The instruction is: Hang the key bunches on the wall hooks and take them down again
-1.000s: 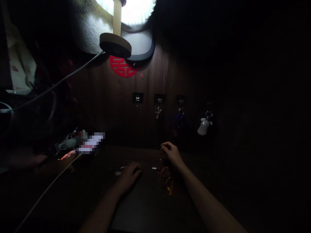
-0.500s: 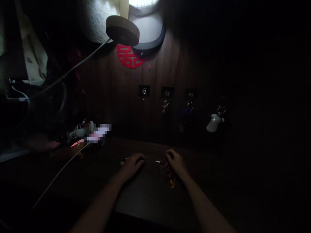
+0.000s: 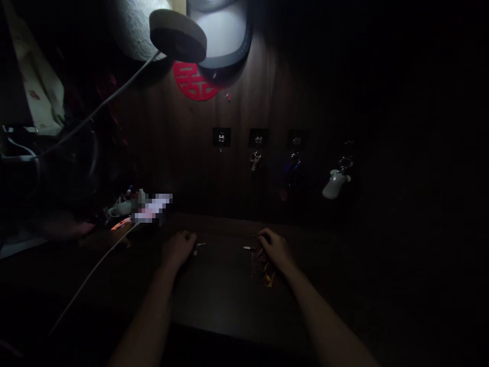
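Observation:
In the head view my left hand (image 3: 179,250) is low over the dark tabletop, fingers curled with their tips hidden in the gloom. Just right of its fingers are small shiny pieces that look like keys (image 3: 197,248); I cannot tell whether the hand touches them. My right hand (image 3: 277,251) is closed, thumb and index finger together, on what looks like a bunch of keys (image 3: 248,248). One bright key sticks out leftward. A red and yellow charm (image 3: 269,278) hangs or lies below that hand.
On the back panel are several small dark hooks (image 3: 221,137), some bearing keys (image 3: 255,160) and a pale keyring figure (image 3: 333,184). A round lamp-like disc (image 3: 178,38) with a white cable hangs above. Clutter and a blurred-out bright item (image 3: 153,208) stand at the left.
My left hand has moved left, so the small key-like pieces now show on its right side. My right hand keeps its hold. The whole view has shifted slightly.

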### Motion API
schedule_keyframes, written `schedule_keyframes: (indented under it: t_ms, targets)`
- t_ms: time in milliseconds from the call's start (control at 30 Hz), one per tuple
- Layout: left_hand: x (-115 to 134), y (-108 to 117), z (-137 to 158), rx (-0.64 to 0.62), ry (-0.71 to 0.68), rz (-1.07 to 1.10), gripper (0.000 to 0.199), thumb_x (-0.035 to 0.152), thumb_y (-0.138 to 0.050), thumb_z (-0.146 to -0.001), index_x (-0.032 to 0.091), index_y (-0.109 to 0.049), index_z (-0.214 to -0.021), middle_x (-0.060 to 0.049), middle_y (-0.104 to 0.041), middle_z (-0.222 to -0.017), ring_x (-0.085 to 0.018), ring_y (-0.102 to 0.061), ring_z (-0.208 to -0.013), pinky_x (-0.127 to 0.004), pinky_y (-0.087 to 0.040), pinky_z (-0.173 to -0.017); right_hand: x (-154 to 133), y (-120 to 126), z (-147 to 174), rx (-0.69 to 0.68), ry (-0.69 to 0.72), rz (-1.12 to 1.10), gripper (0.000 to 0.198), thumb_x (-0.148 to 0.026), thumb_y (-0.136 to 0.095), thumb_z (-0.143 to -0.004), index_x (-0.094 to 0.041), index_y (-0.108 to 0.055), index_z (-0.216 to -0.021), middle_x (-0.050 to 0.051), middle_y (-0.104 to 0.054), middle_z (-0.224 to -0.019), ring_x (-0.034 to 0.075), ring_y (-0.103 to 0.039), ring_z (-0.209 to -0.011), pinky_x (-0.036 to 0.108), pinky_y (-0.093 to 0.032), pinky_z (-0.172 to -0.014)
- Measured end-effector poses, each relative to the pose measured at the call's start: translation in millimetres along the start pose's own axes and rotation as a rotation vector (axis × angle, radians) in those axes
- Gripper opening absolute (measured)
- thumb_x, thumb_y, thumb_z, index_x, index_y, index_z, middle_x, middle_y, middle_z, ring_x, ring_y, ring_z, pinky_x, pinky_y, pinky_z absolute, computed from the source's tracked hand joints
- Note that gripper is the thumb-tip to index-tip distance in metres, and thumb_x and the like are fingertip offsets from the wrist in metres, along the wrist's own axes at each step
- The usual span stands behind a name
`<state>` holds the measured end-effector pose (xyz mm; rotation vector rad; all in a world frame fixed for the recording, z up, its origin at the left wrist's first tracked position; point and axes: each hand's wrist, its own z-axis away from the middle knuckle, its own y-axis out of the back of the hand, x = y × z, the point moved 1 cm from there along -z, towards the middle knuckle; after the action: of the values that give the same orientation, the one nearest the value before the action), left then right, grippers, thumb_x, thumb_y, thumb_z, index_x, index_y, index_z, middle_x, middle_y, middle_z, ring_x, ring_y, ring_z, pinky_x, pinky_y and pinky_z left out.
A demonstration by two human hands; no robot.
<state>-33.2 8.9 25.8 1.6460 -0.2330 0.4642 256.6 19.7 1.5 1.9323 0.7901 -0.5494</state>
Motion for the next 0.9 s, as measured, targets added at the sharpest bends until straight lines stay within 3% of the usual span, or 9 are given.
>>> schedule_keyframes:
  t_ms: [167,367,567,700,900]
  targets:
    - [-5.4,-2.6,-0.1,-0.051,-0.082,-0.064,0.031,0.035,-0.034,-0.081,0.023,-0.062,-0.091,-0.008,-0.063,-0.103,-0.026,-0.057,-0.101,-0.037,-0.040,-0.081,0.1,-0.3,0.0,0.013,-0.022,-0.039,0.016,-0.028,-0.046,-0.075,-0.027,-0.062,-0.078,-0.001,-0.067,-0.073,0.019,-0.062,-0.069,0.027,-0.041,-0.064]
    - [-9.9,-8.3,-2.6,-0.018,-0.146,-0.026,0.021,0.033,-0.048,-0.076,0.025,-0.062,-0.088,-0.005,-0.063,-0.102,-0.025,-0.055,-0.101,-0.036,-0.039,-0.081,-0.3,0.0,-2.4,0.059,-0.022,-0.042,0.018,-0.030,-0.047,-0.074,-0.024,-0.063,-0.078,0.000,-0.067,-0.073,0.018,-0.060,-0.068,0.026,-0.041,-0.063]
    - [-2.1,-20.1,-3.9,0.027,-0.333,0.229,0.014,0.028,-0.048,-0.076,0.021,-0.060,-0.079,-0.002,-0.066,-0.087,-0.018,-0.059,-0.087,-0.026,-0.041,-0.072,-3.3,7.1,-5.4,0.306,-0.029,-0.134,0.024,-0.037,-0.044,-0.075,-0.020,-0.060,-0.080,0.003,-0.065,-0.075,0.018,-0.058,-0.069,0.028,-0.041,-0.065]
    - [10.2,-28.1,-0.4,0.053,-0.355,0.367,0.013,0.028,-0.048,-0.075,0.021,-0.059,-0.077,0.000,-0.066,-0.081,-0.016,-0.060,-0.078,-0.024,-0.042,-0.068,-10.3,9.0,-4.3,0.411,-0.006,-0.181,0.025,-0.038,-0.044,-0.076,-0.020,-0.059,-0.081,0.004,-0.065,-0.077,0.018,-0.057,-0.071,0.029,-0.041,-0.068]
    - [23.4,-34.2,3.1,0.101,-0.365,0.498,0.015,0.033,-0.050,-0.075,0.021,-0.058,-0.076,0.001,-0.064,-0.076,-0.015,-0.060,-0.075,-0.024,-0.042,-0.066,-28.9,-3.4,2.8,0.331,0.059,-0.141,0.021,-0.033,-0.043,-0.080,-0.021,-0.059,-0.087,0.003,-0.066,-0.081,0.018,-0.059,-0.076,0.030,-0.041,-0.072]
